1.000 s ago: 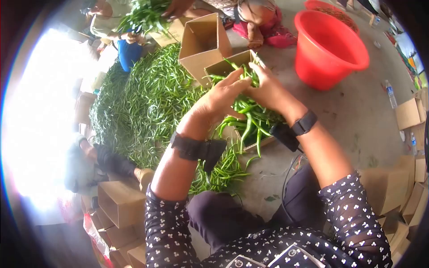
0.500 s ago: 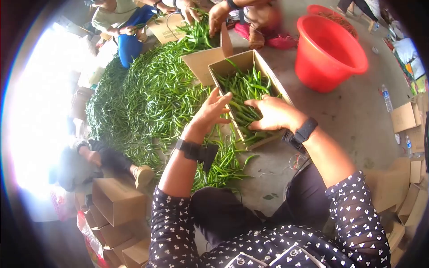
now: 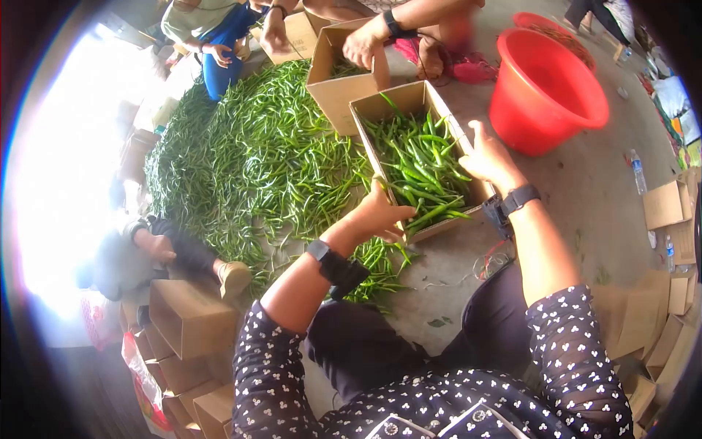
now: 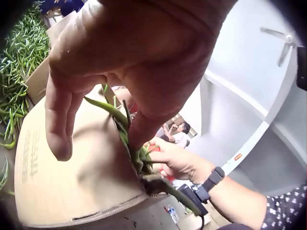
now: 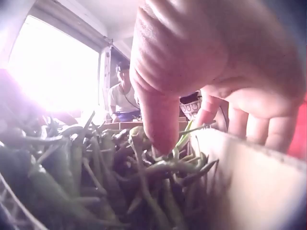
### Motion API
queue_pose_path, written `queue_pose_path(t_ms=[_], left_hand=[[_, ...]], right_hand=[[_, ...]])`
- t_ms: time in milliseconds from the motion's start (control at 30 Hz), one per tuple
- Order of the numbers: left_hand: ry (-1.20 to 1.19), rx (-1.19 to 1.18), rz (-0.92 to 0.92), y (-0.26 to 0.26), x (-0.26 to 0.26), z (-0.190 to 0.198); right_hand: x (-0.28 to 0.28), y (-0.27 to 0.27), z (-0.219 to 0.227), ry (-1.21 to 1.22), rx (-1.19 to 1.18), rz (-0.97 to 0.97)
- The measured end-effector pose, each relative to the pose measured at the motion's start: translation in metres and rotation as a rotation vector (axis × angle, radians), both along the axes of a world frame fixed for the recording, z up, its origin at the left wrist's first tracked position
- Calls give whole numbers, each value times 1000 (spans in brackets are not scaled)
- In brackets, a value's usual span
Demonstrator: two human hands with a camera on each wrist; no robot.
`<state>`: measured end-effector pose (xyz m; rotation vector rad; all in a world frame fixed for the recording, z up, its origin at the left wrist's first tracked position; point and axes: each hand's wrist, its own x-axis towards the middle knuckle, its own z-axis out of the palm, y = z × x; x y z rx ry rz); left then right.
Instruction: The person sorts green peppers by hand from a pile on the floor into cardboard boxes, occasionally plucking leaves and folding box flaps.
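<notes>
An open cardboard box (image 3: 477, 196) full of long green chili peppers (image 3: 424, 164) stands in front of me. My left hand (image 3: 373, 214) grips its near left wall, the thumb inside over the peppers and the fingers down the printed outer side in the left wrist view. On the opposite wall, my right hand (image 3: 491, 157) holds the rim. In the right wrist view its thumb dips among the peppers while the other fingers hang outside the wall. Peppers at the near end lie against the rim.
A wide heap of green chilies (image 3: 256, 154) covers the floor on the left. Another person's hand (image 3: 363, 47) is at a second cardboard box (image 3: 338, 99) beyond mine. A red plastic tub (image 3: 545, 95) stands right. Stacked cartons (image 3: 191, 318) are at lower left.
Both hands were together over the box, moved apart across the peppers, and now hold opposite walls. The peppers lie down inside the box. The neighbouring box was tipped and now stands upright.
</notes>
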<state>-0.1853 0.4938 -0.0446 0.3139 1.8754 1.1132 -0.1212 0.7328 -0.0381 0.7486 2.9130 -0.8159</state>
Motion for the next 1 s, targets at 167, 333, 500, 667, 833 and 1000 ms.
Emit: queue_pose_path(t_ms=[167, 333, 500, 667, 833, 1000], left_hand=[[-90, 181, -114, 5, -1, -1], [31, 208, 14, 39, 4, 6], [579, 178, -67, 93, -37, -18], [869, 289, -58, 108, -39, -39], [697, 333, -122, 30, -57, -24], [796, 71, -46, -70, -73, -46]], right_hand=[[9, 19, -14, -155, -12, 107], [18, 49, -30, 50, 14, -3], [24, 82, -46, 181, 173, -269], [27, 124, -77, 575, -334, -291], [58, 139, -50, 201, -422, 48], [203, 193, -43, -214, 37, 22]])
